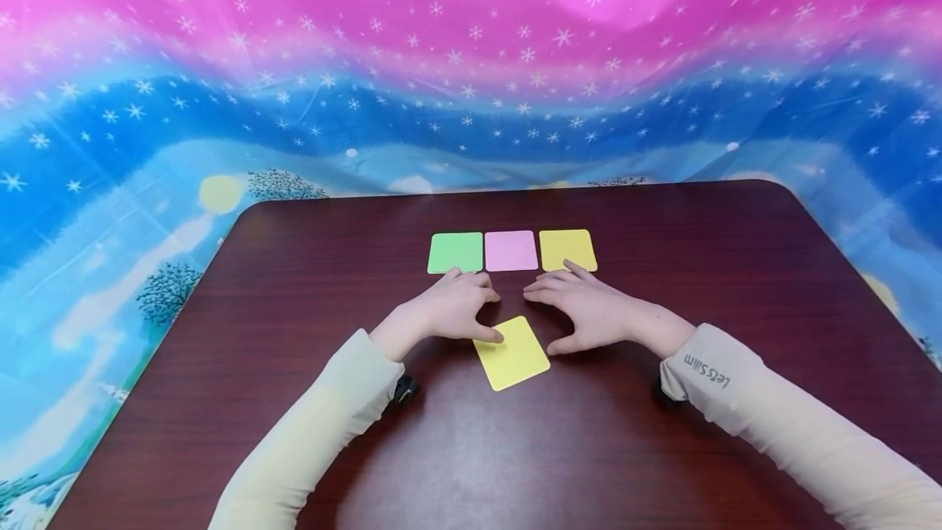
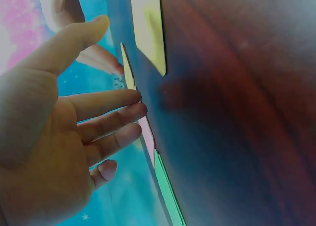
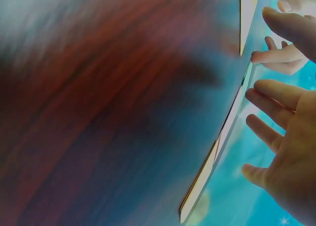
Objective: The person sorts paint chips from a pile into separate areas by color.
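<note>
A loose yellow card (image 1: 517, 356) with rounded corners lies turned askew on the table between both hands. My left hand (image 1: 455, 307) hovers at its left, fingers loosely extended; its thumb overlaps the card's upper left corner in the head view. In the left wrist view, the left hand's thumb (image 2: 74, 40) looks apart from the loose card (image 2: 149, 28). At the card's right is my right hand (image 1: 589, 313), fingers spread and nothing held, as the right wrist view of the hand (image 3: 296, 142) also shows. Beyond the hands, green (image 1: 455, 252), pink (image 1: 511, 250) and yellow (image 1: 567, 248) cards form a row.
The dark reddish-brown table (image 1: 294, 268) has rounded far corners. Behind and beside it hangs a pink and blue cloth (image 1: 471, 105) printed with snowflakes and trees. Light glares off the near part of the tabletop.
</note>
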`<state>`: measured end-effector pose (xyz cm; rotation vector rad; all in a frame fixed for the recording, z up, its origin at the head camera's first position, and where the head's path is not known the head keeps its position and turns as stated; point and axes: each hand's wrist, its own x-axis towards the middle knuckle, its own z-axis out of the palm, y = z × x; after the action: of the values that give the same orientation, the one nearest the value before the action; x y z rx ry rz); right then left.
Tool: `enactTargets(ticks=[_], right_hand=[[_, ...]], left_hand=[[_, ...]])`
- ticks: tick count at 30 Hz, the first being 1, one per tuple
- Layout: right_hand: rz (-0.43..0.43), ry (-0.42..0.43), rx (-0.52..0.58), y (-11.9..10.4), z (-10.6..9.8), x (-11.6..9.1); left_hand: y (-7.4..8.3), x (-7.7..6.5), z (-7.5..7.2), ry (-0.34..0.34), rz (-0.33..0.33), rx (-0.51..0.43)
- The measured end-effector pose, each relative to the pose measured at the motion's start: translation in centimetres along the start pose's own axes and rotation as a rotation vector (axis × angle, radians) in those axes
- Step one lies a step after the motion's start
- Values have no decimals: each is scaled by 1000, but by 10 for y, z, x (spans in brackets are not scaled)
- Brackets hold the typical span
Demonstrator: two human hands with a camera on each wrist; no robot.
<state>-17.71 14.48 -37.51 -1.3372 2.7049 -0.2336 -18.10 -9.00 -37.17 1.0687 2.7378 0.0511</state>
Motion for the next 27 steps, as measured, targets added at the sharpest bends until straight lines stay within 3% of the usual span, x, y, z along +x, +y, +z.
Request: enactTargets(ticks=[12,27], right_hand=[[-77,-34,31,-19,7,3],[-97,-31,19,-22,9,5]], left_hand=[[8,-18,4,-39,12,-45],[14,-22,6,-21,32,-108]])
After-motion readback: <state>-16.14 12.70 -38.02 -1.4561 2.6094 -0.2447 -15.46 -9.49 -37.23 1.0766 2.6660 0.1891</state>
